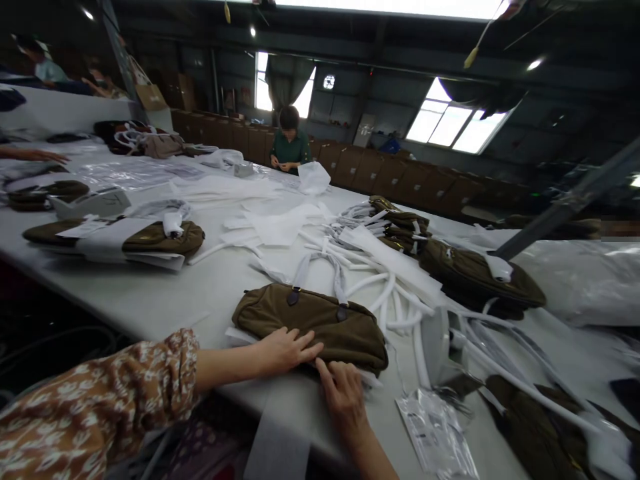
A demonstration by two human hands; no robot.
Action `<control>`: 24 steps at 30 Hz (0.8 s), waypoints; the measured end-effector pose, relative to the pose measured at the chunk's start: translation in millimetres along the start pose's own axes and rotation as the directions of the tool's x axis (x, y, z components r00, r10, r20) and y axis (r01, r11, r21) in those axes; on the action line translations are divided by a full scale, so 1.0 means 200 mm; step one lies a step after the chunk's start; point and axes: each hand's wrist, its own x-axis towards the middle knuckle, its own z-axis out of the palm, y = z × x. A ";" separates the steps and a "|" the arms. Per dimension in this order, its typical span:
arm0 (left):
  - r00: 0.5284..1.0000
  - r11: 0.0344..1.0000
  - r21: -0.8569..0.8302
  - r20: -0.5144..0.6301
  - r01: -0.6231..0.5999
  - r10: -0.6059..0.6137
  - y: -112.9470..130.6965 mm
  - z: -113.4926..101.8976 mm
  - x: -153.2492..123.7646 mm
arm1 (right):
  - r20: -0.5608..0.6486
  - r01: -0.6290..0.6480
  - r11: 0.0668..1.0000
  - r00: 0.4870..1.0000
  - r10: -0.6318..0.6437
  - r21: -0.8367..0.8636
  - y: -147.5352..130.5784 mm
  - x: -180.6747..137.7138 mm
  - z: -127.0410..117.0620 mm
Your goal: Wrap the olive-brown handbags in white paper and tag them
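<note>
Olive-brown fabric bag (310, 323) lying flat near the front edge of the long grey table (165, 293), my left hand (283, 350) spread flat on its near side, gripping nothing, my right hand (343, 393) alongside, fingers extended, fingertips touching the bag's lower edge, white-wrapped handles (320, 267) behind

The bag (313, 323) under the hands is olive brown with white handles (320, 267). The sleeve (100, 400) is rust brown with a white flower print. The surface (165, 297) is pale grey. A co-worker's top (291, 150) is dark green.
</note>
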 end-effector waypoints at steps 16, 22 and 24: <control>0.974 0.975 -0.073 -0.107 -0.210 0.202 -0.08 0.02 -0.08 | 0.341 -0.548 0.759 0.830 0.441 0.352 0.36 0.29 -0.02; 0.963 0.980 -0.051 -0.205 -0.192 0.178 -0.08 0.08 -0.05 | 0.521 -0.700 0.697 0.658 0.544 0.157 0.61 0.79 0.47; 0.956 0.987 -0.042 -0.256 -0.158 0.142 -0.07 0.16 -0.02 | 0.523 -0.686 0.723 0.648 0.554 0.084 0.62 0.86 0.62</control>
